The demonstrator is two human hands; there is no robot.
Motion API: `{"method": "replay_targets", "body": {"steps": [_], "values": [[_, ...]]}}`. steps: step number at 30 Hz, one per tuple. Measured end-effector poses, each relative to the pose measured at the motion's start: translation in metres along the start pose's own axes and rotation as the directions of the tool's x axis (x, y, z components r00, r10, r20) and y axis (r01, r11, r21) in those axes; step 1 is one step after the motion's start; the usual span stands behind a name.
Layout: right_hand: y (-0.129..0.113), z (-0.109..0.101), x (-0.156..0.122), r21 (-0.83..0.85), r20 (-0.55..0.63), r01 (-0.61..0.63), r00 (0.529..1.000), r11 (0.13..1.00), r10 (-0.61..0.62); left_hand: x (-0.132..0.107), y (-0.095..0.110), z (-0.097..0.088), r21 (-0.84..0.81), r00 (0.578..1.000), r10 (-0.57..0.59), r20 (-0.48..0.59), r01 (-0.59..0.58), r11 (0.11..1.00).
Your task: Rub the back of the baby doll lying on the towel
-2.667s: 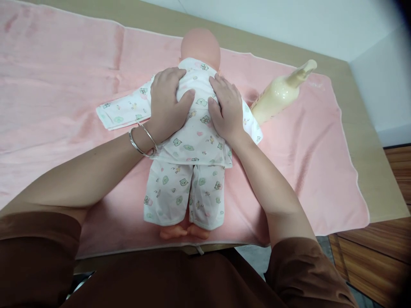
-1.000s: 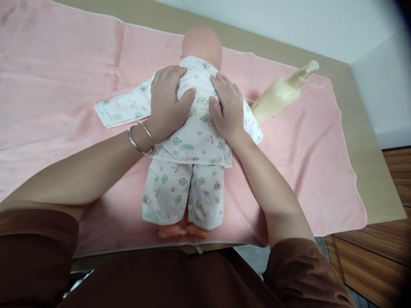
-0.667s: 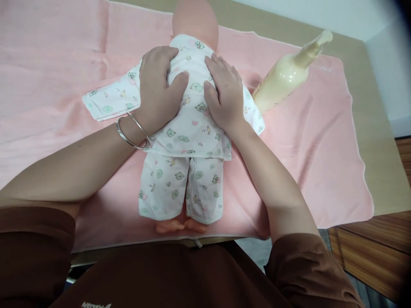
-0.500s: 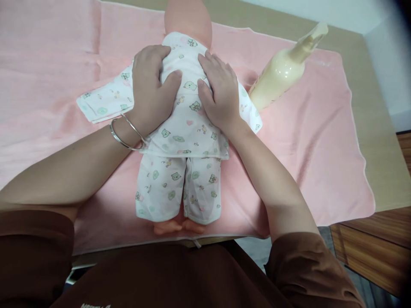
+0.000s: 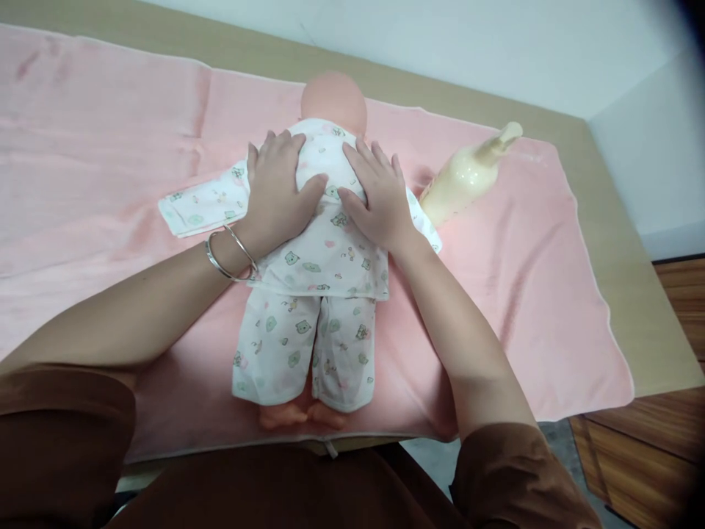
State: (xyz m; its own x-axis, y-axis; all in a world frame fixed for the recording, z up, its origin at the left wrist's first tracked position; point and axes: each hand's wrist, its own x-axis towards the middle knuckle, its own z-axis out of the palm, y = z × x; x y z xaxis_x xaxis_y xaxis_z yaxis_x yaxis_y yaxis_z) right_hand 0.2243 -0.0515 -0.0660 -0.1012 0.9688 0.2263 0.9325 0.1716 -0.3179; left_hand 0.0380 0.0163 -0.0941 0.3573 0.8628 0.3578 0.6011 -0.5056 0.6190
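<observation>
A baby doll (image 5: 333, 103) lies on its front, back of the head upward, feet towards me. It wears a white printed top (image 5: 313, 257) and matching trousers (image 5: 300, 349), with its bare feet showing below the cuffs. Flat on the left of its upper back rests my left hand (image 5: 282, 187), fingers and thumb spread. My right hand (image 5: 381, 195) lies on the right side of the back, fingers also apart. Neither hand grips anything. The doll's face is hidden against the cloth.
A pink cloth (image 5: 529, 294) covers most of the wooden table (image 5: 611, 213). To the doll's right stands a cream pump bottle (image 5: 463, 180), close to its sleeve. A white wall (image 5: 440, 51) rises behind the table.
The view has tilted upward, so the doll's whole head and more wall now show. Both hands remain on the doll's back, with the right fingers spread slightly wider.
</observation>
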Motion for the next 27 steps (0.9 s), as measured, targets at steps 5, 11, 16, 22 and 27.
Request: {"method": "replay_targets", "body": {"steps": [5,11,16,22,27], "values": [[0.009,0.004,0.004,0.035,0.009,0.022,1.0,0.999,-0.023,0.0,0.0,-0.001,0.002,0.999,0.033,0.021,-0.033,0.999],[0.007,0.009,0.001,0.038,-0.027,0.022,0.999,0.999,-0.021,0.0,-0.006,0.001,-0.024,0.991,0.126,-0.035,-0.127,0.992],[0.004,0.006,0.0,0.023,-0.015,0.01,1.0,1.0,-0.01,-0.001,-0.006,-0.001,-0.022,0.991,0.129,-0.041,-0.13,0.991],[-0.008,0.006,-0.005,0.016,-0.044,-0.013,0.999,1.0,0.013,-0.002,-0.006,0.004,-0.001,0.991,0.122,-0.059,-0.122,0.993],[-0.027,0.007,-0.013,0.015,-0.102,-0.027,0.994,1.0,0.029,-0.004,-0.004,0.007,-0.004,0.98,0.141,-0.14,-0.143,0.99]]}}
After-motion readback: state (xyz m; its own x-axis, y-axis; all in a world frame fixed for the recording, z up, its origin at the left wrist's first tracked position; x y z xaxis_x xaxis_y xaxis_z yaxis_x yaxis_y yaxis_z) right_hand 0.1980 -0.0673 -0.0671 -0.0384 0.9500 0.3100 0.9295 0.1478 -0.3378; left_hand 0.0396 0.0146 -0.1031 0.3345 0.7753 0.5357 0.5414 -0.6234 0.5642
